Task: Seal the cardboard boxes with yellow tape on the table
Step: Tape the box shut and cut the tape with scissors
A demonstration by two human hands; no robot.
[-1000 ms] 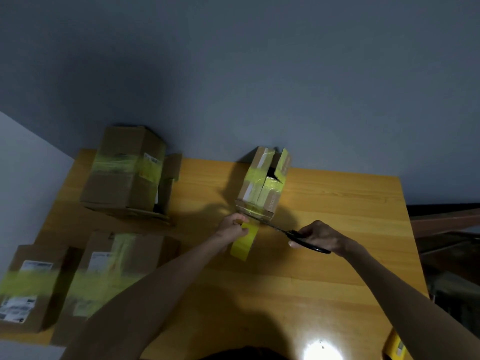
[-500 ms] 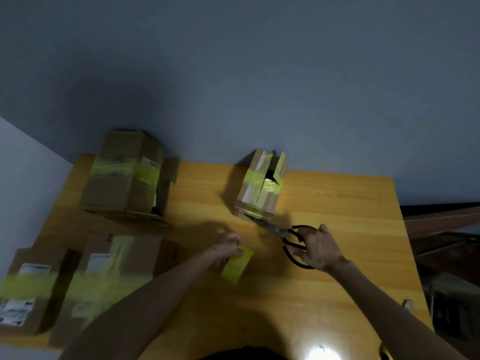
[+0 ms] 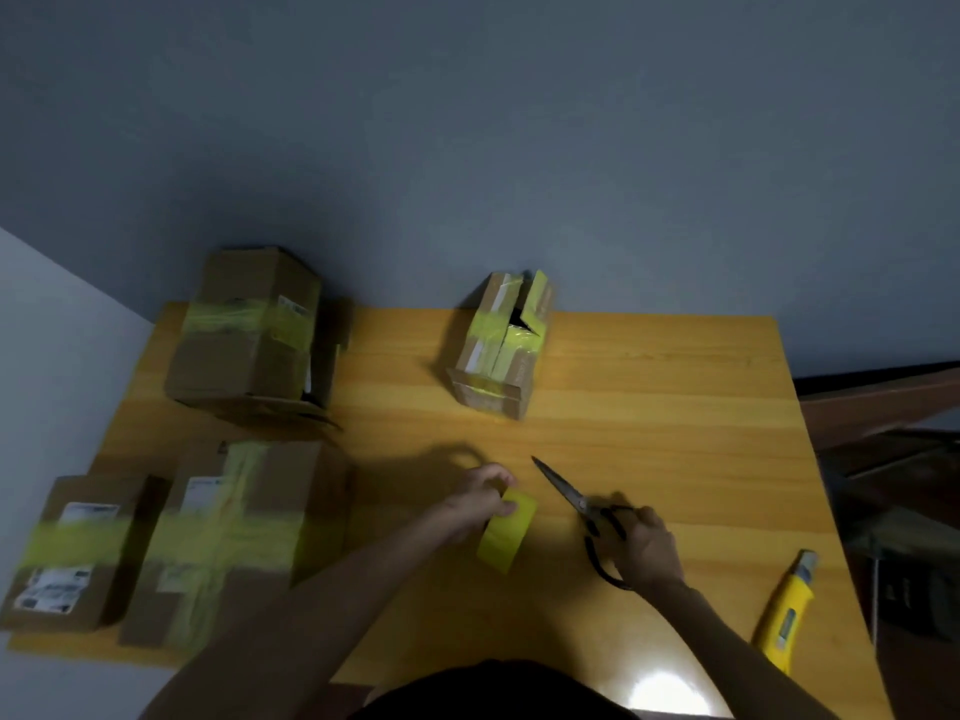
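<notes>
- Left hand [image 3: 480, 504]: fingers and thumb pinch the tape [image 3: 506, 537] over the table [image 3: 675, 407], well short of the small box [image 3: 498, 345].
- Right hand [image 3: 647, 548]: fingers curled through the scissors [image 3: 571, 498], blades together, tip toward that box.
- The box's top flaps gape at the far end. I judge a strip should bridge that gap and be pressed flat before cutting.
- Left boxes [image 3: 234, 537] carry tape, and a knife [image 3: 784, 615] lies right. Nothing blocks the reach.

Blurred, unreadable labels [image 3: 52, 589] on the leftmost cardboard box [image 3: 127, 504]
</notes>
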